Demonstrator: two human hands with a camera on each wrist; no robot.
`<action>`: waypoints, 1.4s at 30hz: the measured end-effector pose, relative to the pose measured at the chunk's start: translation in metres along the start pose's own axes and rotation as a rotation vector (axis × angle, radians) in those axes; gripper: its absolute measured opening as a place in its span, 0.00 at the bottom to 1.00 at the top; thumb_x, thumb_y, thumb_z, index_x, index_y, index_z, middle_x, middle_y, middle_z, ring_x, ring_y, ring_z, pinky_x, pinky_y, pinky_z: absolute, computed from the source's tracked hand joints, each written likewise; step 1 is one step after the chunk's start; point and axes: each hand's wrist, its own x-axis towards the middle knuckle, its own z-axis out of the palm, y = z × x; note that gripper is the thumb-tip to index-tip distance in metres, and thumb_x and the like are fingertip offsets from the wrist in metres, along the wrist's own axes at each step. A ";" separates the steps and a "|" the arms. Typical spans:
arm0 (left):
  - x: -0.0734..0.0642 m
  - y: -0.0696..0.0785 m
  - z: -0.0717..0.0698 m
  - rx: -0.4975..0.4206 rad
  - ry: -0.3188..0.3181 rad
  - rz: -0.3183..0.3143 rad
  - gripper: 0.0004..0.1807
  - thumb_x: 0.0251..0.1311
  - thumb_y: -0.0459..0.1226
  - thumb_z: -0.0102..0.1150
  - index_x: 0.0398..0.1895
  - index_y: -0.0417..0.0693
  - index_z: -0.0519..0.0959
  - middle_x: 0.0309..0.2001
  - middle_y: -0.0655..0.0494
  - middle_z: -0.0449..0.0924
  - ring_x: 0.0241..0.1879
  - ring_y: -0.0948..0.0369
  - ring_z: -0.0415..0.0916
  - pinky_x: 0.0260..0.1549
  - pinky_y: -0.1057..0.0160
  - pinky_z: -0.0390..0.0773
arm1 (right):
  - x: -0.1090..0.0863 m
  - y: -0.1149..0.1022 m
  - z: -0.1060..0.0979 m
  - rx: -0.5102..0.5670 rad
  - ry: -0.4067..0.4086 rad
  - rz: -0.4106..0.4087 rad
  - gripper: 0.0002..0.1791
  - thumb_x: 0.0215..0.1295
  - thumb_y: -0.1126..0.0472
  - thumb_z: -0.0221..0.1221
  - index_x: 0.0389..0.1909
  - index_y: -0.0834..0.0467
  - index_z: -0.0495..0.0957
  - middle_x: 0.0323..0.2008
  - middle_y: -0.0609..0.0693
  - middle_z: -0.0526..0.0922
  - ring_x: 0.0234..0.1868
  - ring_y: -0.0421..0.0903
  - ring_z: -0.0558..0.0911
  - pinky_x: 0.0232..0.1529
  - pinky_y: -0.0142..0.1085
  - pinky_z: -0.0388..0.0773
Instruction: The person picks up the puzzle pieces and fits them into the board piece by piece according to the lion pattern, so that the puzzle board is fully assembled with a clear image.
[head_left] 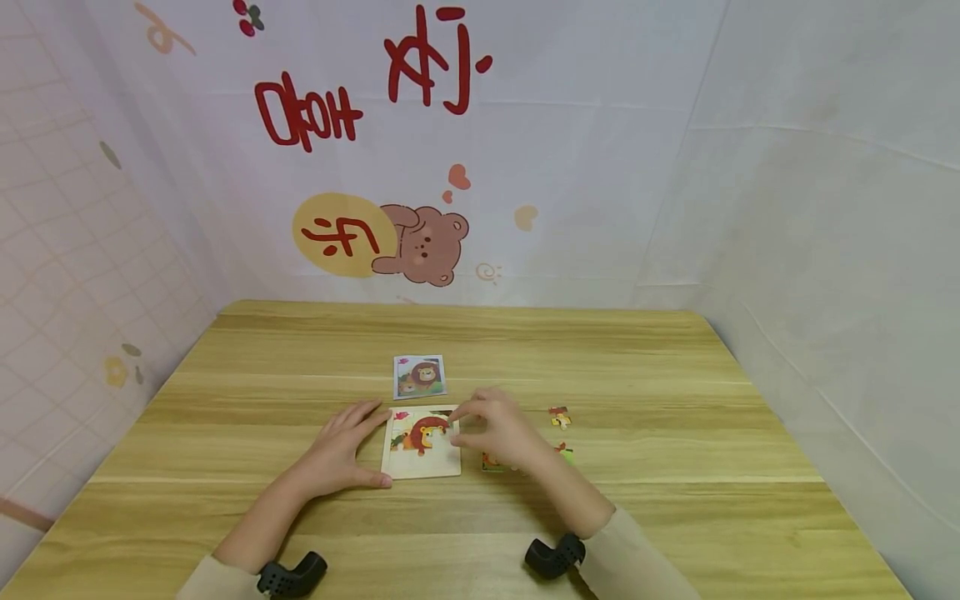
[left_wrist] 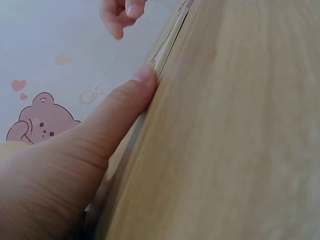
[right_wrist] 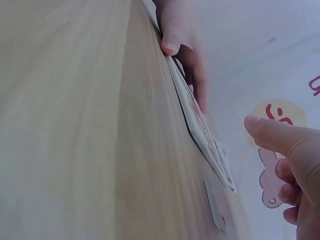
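A lion jigsaw puzzle board (head_left: 423, 471), part filled with pieces, lies flat on the wooden table. My left hand (head_left: 337, 450) rests at its left side, fingers spread by the upper left corner and thumb against the lower left edge. In the left wrist view that thumb (left_wrist: 125, 100) is stretched along the board's edge. Over the board's right side hovers my right hand (head_left: 495, 429), thumb and index finger apart. The right wrist view has this thumb (right_wrist: 272, 132) extended and the other fingers bent, with nothing visible between them. Loose puzzle pieces (head_left: 492, 462) lie beneath and beside it.
Behind the board lies a picture card (head_left: 420, 377) of the finished lion scene. Further right are a loose piece (head_left: 559, 417) and another (head_left: 565, 453) by the right forearm. White printed cloth (head_left: 570, 150) hangs along the table's back and sides.
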 end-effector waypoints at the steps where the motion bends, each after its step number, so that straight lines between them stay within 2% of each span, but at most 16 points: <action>1: 0.000 0.000 0.000 0.000 0.000 0.001 0.59 0.34 0.70 0.67 0.69 0.44 0.66 0.70 0.40 0.57 0.69 0.40 0.48 0.60 0.34 0.48 | -0.002 0.002 -0.002 -0.002 0.010 -0.012 0.14 0.51 0.56 0.72 0.39 0.54 0.86 0.31 0.44 0.77 0.34 0.40 0.68 0.34 0.33 0.67; 7: 0.000 0.000 -0.001 0.003 -0.004 0.001 0.59 0.34 0.70 0.66 0.69 0.43 0.66 0.70 0.40 0.57 0.69 0.39 0.48 0.60 0.34 0.49 | -0.017 0.009 -0.019 -0.029 0.050 -0.041 0.16 0.50 0.57 0.73 0.41 0.55 0.86 0.30 0.47 0.77 0.32 0.40 0.67 0.32 0.33 0.67; 11: 0.000 0.001 -0.002 -0.001 -0.005 -0.001 0.59 0.34 0.70 0.67 0.68 0.43 0.66 0.70 0.40 0.57 0.69 0.40 0.48 0.60 0.34 0.48 | -0.028 0.014 -0.032 -0.004 0.067 -0.038 0.17 0.48 0.59 0.74 0.42 0.56 0.86 0.28 0.49 0.77 0.30 0.43 0.67 0.30 0.34 0.65; 20: 0.000 0.001 -0.002 -0.004 -0.009 -0.003 0.59 0.35 0.69 0.67 0.68 0.42 0.66 0.70 0.39 0.56 0.69 0.39 0.48 0.60 0.33 0.48 | -0.052 0.038 -0.054 0.059 0.074 0.062 0.18 0.49 0.62 0.73 0.43 0.58 0.85 0.31 0.53 0.76 0.34 0.50 0.67 0.32 0.38 0.66; 26: 0.000 0.003 -0.003 -0.004 -0.007 -0.001 0.59 0.35 0.68 0.68 0.68 0.42 0.66 0.70 0.39 0.56 0.69 0.39 0.48 0.60 0.33 0.48 | -0.065 0.053 -0.067 0.060 0.095 0.082 0.18 0.48 0.63 0.73 0.43 0.58 0.85 0.31 0.55 0.76 0.36 0.55 0.70 0.34 0.40 0.69; 31: 0.000 0.005 -0.003 -0.013 -0.007 0.004 0.59 0.35 0.67 0.69 0.68 0.42 0.66 0.70 0.39 0.56 0.69 0.39 0.48 0.60 0.33 0.48 | -0.074 0.069 -0.076 0.060 0.120 0.097 0.18 0.47 0.63 0.73 0.43 0.60 0.85 0.32 0.53 0.77 0.38 0.53 0.71 0.36 0.41 0.70; 37: 0.000 0.003 -0.002 -0.008 -0.007 0.004 0.59 0.35 0.68 0.69 0.69 0.42 0.65 0.70 0.40 0.56 0.69 0.40 0.48 0.60 0.34 0.48 | -0.082 0.091 -0.083 0.041 0.115 0.149 0.17 0.48 0.60 0.73 0.42 0.54 0.85 0.35 0.49 0.79 0.39 0.50 0.72 0.40 0.39 0.69; 42: 0.000 0.001 -0.001 -0.009 -0.005 0.002 0.59 0.35 0.68 0.68 0.69 0.42 0.66 0.70 0.40 0.56 0.69 0.40 0.48 0.60 0.34 0.48 | -0.086 0.102 -0.086 0.022 0.101 0.215 0.20 0.48 0.54 0.73 0.45 0.48 0.85 0.33 0.47 0.76 0.34 0.47 0.68 0.35 0.38 0.67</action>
